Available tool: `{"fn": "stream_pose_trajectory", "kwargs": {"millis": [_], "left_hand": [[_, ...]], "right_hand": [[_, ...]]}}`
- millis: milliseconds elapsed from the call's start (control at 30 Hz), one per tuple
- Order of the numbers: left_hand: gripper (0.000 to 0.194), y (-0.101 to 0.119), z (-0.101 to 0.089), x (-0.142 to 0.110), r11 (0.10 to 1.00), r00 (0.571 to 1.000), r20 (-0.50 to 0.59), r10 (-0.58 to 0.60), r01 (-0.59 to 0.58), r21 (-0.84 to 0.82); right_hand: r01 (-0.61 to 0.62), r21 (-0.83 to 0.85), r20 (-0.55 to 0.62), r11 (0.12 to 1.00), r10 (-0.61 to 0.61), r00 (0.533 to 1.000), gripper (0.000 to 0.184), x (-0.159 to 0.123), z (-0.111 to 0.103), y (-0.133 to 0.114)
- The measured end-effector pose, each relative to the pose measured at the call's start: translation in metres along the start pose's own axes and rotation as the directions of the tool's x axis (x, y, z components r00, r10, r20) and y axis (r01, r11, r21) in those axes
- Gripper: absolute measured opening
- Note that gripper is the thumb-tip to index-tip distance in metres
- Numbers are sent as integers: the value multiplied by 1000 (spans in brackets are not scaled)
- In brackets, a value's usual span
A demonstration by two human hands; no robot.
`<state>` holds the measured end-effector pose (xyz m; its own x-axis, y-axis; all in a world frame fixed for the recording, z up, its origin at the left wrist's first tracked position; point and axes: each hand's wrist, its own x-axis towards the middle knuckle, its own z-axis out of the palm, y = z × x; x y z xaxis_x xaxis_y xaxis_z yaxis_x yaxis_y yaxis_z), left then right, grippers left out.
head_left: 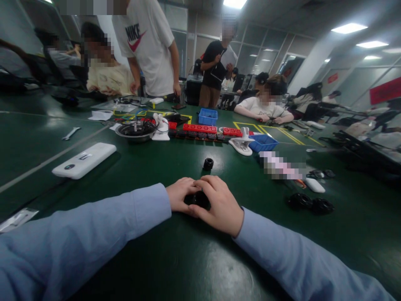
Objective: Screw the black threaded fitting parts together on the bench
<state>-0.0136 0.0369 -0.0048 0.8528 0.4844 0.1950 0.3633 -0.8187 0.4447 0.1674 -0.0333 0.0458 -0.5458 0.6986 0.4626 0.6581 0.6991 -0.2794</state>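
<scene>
My left hand (181, 195) and right hand (221, 205) are curled around a black part (198, 200), between them at the table (175, 259); contact with the surface hidden. Judged light, stiff, slightly slippery; best gripped by its outer sides. Ahead: small black ring (208, 163). White box (84, 162), left: marking illegible. Farther off, a white shirt (153, 54) reads "NIKE".

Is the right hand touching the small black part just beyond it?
Apart: the head view shows a strip of green table between the right hand and the small black part.
</scene>
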Motion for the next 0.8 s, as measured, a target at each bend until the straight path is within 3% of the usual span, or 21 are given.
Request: {"fn": "stream_pose_trajectory", "kwargs": {"millis": [200, 500, 800], "left_hand": [[54, 2, 2, 0, 1000, 1000, -26, -10, 9, -13], [55, 2, 2, -2, 996, 998, -62, 13, -18, -82], [50, -3, 2, -2, 996, 999, -34, 21, -24, -81]], "right_hand": [[-29, -146, 99, 989, 44, 994, 20, -1, 5, -3], [-4, -163, 67, 987, 15, 998, 22, -3, 10, 0], [9, -127, 59, 992, -2, 998, 19, -4, 12, 0]]}}
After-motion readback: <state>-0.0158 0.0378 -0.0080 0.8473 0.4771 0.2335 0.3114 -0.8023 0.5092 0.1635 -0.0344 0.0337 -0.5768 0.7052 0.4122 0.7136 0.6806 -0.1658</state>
